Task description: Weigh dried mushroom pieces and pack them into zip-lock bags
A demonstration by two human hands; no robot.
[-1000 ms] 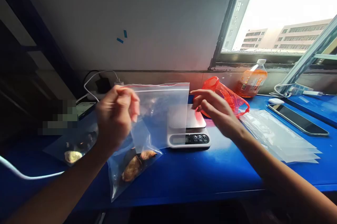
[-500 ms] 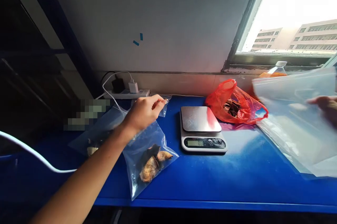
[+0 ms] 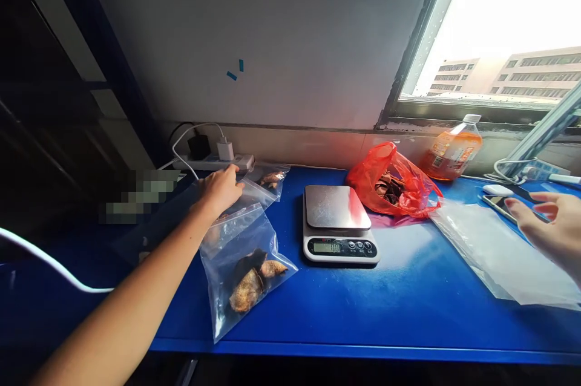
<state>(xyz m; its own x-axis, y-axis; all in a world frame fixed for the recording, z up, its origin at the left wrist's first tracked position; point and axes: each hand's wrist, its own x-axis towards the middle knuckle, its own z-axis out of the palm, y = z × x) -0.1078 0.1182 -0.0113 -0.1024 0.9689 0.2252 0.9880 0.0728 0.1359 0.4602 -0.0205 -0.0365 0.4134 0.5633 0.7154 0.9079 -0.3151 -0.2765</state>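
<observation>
My left hand [image 3: 221, 188] is closed, fingers curled, over overlapping clear zip bags at the back left; what its fingertips hold is hidden. One zip bag [image 3: 272, 183] with brown dried pieces lies just right of it. Nearer the front edge, another zip bag [image 3: 222, 307] holds larger brown dried pieces [image 3: 247, 290]. At the right, my right hand [image 3: 556, 225] is open, thumb and fingers apart, above a phone [image 3: 499, 204] and a stack of clear plastic bags [image 3: 508, 253]. Mid-table stands a kitchen scale [image 3: 338, 207], its pan bare, its display seemingly at zero.
A red plastic bag [image 3: 363, 177] with dark dried pieces sits open behind the scale. Behind it stands a bottle of orange drink [image 3: 458, 147]. A power strip [image 3: 245, 162] with chargers lies along the wall. A white cable [image 3: 59, 268] arcs across the left.
My right hand has let go of the lifted plastic bags, which now lie flat, uncovering the bottle and phone. My left hand has drawn left, revealing the small bag of dried pieces.
</observation>
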